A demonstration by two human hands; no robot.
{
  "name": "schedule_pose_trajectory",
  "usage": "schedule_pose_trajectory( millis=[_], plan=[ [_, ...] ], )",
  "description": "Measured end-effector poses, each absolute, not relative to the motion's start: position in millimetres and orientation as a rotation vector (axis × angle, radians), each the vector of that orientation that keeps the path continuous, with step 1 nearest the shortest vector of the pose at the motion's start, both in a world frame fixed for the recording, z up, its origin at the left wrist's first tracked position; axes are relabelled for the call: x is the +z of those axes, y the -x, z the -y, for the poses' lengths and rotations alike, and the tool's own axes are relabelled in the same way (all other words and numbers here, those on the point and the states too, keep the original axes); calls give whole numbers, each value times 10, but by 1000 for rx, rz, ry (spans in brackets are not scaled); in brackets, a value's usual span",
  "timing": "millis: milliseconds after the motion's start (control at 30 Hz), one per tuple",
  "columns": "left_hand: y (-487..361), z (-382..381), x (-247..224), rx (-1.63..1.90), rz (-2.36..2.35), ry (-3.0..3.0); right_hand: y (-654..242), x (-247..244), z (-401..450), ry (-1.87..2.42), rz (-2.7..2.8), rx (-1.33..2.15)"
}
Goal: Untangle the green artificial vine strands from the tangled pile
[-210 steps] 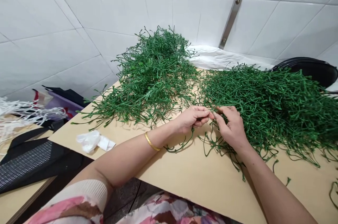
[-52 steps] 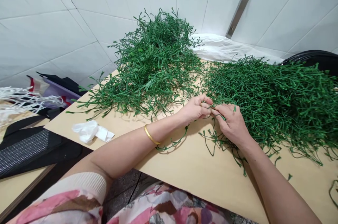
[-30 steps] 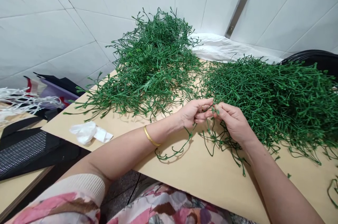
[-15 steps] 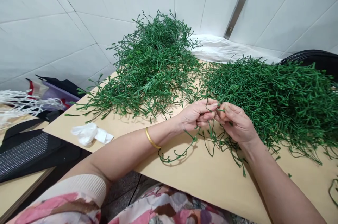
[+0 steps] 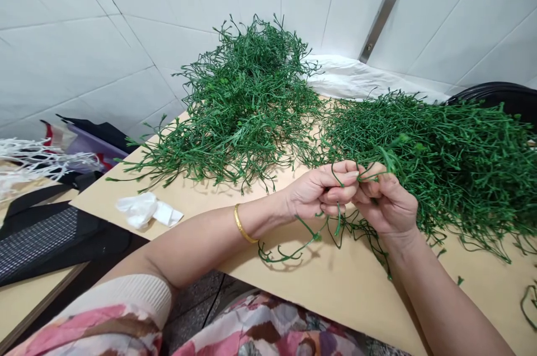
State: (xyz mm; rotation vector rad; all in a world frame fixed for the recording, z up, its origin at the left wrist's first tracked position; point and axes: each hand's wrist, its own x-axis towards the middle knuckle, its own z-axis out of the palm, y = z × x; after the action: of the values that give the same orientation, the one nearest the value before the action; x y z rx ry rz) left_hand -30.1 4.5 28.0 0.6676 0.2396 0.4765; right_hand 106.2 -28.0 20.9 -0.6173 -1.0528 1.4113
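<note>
My left hand [image 5: 322, 189] pinches a thin green plastic stem [image 5: 302, 247], part of which hangs below the fingers and curls over the table. My right hand [image 5: 388, 199] touches it at the fingertips, closed on green stems whose tips stick up above the thumb. Exactly where the stems cross between the fingers is hidden. Behind my hands lie two heaps of green stems: a taller left heap [image 5: 247, 104] against the wall and a wide right heap [image 5: 453, 149] beside my right hand.
The beige table [image 5: 335, 294] has crumpled white tissue [image 5: 146, 209] near its left edge. White plastic sheeting [image 5: 352, 75] and a black round object [image 5: 495, 96] lie at the back. White netting [image 5: 46, 160] and a purple item [image 5: 90, 141] are at the left.
Both hands have shifted slightly right. My right hand has turned and its fingers have risen, with green stem tips now showing above its thumb.
</note>
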Motion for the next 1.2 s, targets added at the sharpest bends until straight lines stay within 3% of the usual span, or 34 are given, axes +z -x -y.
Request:
schedule_pose_trajectory(
  millis=[133, 300, 467, 600, 1200],
  plan=[
    [339, -50, 315, 491, -220, -644, -1125, 294, 243, 658, 939, 1307],
    [335, -201, 228, 570, -257, -698, -1508, 309, 135, 796, 907, 911],
    [265, -387, 62, 795, -467, -719, -1638, 128, 62, 1489, 1352, 72],
    [251, -366, 50, 831, -574, -834, -1581, 82, 94, 1606, 1532, -389],
    [266, -344, 67, 1016, -847, -1260, -1346, 141, 283, 1227, 1627, -363]
  ],
)
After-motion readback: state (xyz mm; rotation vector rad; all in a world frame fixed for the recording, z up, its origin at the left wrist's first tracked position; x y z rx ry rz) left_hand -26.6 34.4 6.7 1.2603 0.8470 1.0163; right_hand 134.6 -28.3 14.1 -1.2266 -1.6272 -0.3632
